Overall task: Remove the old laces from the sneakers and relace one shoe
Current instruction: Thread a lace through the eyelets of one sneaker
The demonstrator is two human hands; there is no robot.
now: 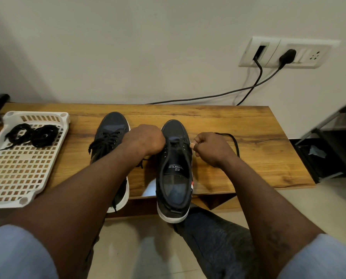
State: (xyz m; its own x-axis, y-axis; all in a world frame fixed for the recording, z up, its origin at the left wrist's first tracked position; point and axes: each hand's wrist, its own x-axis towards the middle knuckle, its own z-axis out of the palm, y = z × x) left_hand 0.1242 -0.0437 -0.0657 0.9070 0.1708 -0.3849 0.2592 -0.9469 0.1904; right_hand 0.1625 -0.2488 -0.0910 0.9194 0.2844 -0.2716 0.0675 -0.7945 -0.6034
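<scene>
Right hand [210, 148] pinches a black lace [236, 147] beside one sneaker [174, 178] on the bench [258, 127] — left hand [146, 139] curls over its eyelets, fingers hidden, so its grip cannot be told.

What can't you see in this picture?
Head view:
- Left hand fingers: hidden behind its own back, over the right shoe.
- Left shoe middle: covered by the left forearm.
- Tray: cut off by the left edge.
- Lace end: hidden behind the right hand.
</scene>
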